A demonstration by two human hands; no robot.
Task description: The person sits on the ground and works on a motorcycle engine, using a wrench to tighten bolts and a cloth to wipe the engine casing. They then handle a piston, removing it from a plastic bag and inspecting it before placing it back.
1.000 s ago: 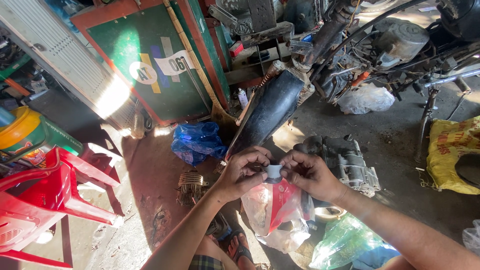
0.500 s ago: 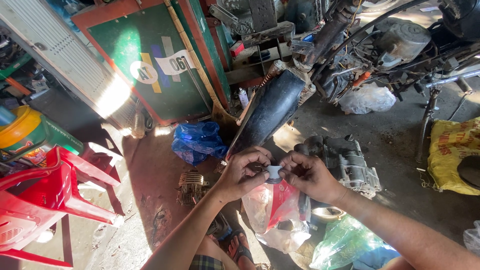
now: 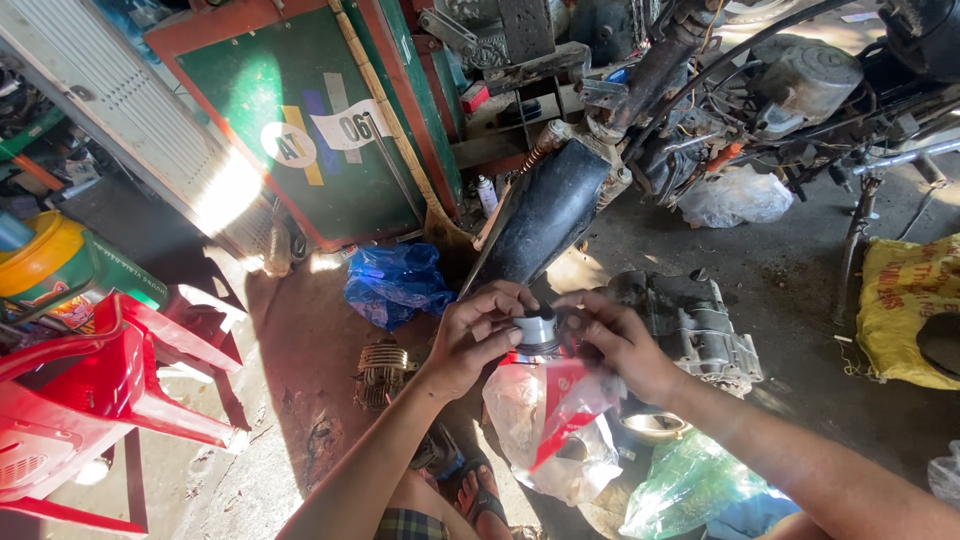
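Note:
My left hand (image 3: 478, 338) and my right hand (image 3: 612, 338) meet in the middle of the head view around a small grey metal cylinder part (image 3: 537, 332) with a dark ring at its base. The left fingers grip its left side. The right fingers pinch its right side, and a red and clear plastic packet (image 3: 570, 408) hangs beneath the right hand. Below them lies a crumpled clear plastic bag (image 3: 528, 432) on the ground.
An engine block (image 3: 694, 328) lies right of my hands, a black motorcycle mudguard (image 3: 545, 216) behind them. A blue bag (image 3: 395, 282), a finned cylinder (image 3: 382, 368), red plastic chairs (image 3: 90, 400), a green board (image 3: 300, 130), a yellow sack (image 3: 905, 300) and a green bag (image 3: 690, 490) surround me.
Both hands have stayed together on the small metal part. They shifted only slightly, and the red and clear packet hangs a little lower under the right hand.

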